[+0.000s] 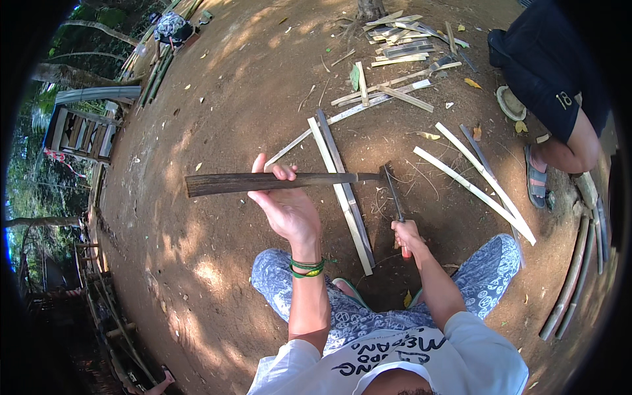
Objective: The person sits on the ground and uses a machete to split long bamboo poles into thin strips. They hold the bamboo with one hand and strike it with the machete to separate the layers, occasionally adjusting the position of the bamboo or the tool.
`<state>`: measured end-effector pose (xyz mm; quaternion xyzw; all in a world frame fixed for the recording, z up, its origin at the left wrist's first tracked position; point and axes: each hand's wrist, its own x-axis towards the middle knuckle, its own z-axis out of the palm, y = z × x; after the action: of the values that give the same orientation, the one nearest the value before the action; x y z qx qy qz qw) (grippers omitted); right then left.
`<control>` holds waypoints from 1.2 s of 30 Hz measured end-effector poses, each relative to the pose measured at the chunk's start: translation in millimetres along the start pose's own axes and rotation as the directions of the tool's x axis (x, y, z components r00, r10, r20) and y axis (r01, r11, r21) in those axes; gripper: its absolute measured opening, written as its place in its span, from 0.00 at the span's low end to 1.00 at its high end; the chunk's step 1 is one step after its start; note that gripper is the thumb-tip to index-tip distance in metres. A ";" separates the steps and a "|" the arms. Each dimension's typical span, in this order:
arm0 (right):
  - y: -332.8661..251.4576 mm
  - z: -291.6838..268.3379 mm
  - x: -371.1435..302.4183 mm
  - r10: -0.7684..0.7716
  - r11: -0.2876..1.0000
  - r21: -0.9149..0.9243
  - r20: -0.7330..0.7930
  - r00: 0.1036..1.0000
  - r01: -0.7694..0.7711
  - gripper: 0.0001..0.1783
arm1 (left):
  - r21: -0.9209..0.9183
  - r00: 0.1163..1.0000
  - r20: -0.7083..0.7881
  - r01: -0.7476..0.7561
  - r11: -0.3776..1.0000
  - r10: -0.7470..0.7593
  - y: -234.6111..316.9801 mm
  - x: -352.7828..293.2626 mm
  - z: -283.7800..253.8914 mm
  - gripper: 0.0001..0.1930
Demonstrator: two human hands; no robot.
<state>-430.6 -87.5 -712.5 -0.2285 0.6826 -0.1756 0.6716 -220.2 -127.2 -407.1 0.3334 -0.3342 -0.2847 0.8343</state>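
Note:
My left hand (pixel 289 214) grips a long dark bamboo strip (pixel 224 184), palm turned up, with fingertips curled over its edge. The strip lies crosswise in front of me, its wide end to the left and its narrower end to the right. My right hand (pixel 407 234) is closed round the red-orange handle of a knife (pixel 395 194). The blade points away from me, and its upper part is at the right end of the strip; I cannot tell whether it cuts in. Beneath the strip, a pale split bamboo slat (pixel 339 197) and a grey one lie on the ground.
Pale slats (pixel 471 187) lie to the right, and a heap of split bamboo (pixel 405 49) lies near a tree trunk (pixel 372 9). A person in dark clothes (pixel 550 79) is close by on the right, beside bamboo poles (pixel 571 283). Another person (pixel 172 29) is far left.

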 end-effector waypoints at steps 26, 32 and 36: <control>-56.4 26.1 -43.8 -0.423 0.818 -0.408 0.052 0.905 0.406 0.18 | 0.039 0.983 0.139 -0.123 0.992 0.116 -6.3 -16.1 -15.3 0.13; -6.2 -12.5 16.4 -0.013 0.944 -0.327 -0.171 0.985 -0.045 0.19 | 0.020 0.991 0.110 -0.083 0.996 0.080 -12.0 -17.3 -15.2 0.14; -3.2 -14.8 4.0 -0.270 0.833 -0.523 -0.097 0.958 0.182 0.23 | 0.030 0.989 0.117 -0.093 0.995 0.089 -10.5 -20.6 -16.1 0.15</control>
<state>-445.1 -93.3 -713.6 -0.4612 0.7262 -0.0859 0.5025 -223.5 -113.4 -431.5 0.3154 -0.4016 -0.2591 0.8198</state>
